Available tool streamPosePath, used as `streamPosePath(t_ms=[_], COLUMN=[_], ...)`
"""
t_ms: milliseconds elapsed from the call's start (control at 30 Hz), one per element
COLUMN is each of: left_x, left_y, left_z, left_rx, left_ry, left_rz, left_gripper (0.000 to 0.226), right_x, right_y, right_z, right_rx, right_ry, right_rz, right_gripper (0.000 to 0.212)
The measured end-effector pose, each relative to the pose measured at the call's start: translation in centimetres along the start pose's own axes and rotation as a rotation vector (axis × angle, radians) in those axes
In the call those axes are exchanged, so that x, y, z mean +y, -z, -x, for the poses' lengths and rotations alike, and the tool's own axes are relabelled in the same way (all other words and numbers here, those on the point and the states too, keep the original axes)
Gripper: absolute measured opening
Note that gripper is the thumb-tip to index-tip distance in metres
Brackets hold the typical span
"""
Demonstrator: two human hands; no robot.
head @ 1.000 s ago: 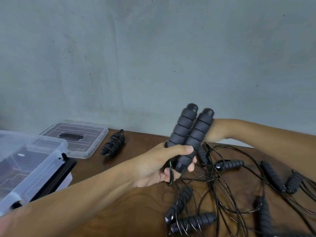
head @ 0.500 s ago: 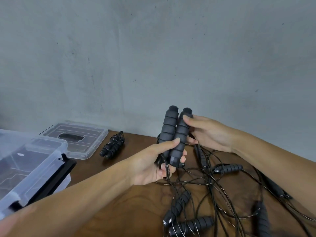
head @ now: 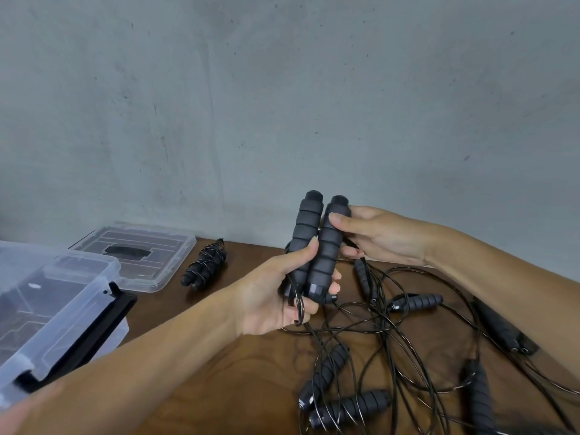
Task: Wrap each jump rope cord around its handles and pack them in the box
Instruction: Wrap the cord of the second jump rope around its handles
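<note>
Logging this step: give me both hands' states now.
Left hand: grips the pair of handles near their lower ends.
Right hand: pinches the same handles near the top.

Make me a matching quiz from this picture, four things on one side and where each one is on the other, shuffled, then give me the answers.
Things:
1. pair of handles
2. wrapped jump rope
3. box lid
4. tangled cords

Places:
A. flat on the table by the wall, far left
B. held upright in both hands
C. spread loose on the table, at right
D. lying on the table between the lid and the hands

Pairs: 1-B, 2-D, 3-A, 4-C
</note>
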State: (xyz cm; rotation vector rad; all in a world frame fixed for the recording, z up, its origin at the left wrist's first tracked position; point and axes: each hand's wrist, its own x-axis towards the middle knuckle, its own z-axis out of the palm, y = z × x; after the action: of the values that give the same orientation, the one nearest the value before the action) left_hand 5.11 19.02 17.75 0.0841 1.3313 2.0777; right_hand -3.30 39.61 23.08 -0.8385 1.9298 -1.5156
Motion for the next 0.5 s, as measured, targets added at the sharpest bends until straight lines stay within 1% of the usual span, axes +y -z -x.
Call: streamPosePath(t_ms=[167,233,500], left_x=[0.3,0.3,-0.2], left_y=[-0.3,-0.5,-0.3], left_z=[0.0,0.0,-0.5], left_rx=[0.007,0.035,0.08], left_ry=[0.002,-0.001,-0.014], left_rz=[-0.004,0.01,-0.069], left_gripper=[0.061,0.062,0.064], right_x=[0.4,0.4,1.1], right_y=[0.5,0.5,0.1], right_z=[-0.1,-0.1,-0.5], right_rx=[-0.027,-0.036,-0.019], right_ry=[0.004,0.003,-0.001], right_rz=[0.002,0.009,-0.03], right_gripper=[0.029,0.032,0.029])
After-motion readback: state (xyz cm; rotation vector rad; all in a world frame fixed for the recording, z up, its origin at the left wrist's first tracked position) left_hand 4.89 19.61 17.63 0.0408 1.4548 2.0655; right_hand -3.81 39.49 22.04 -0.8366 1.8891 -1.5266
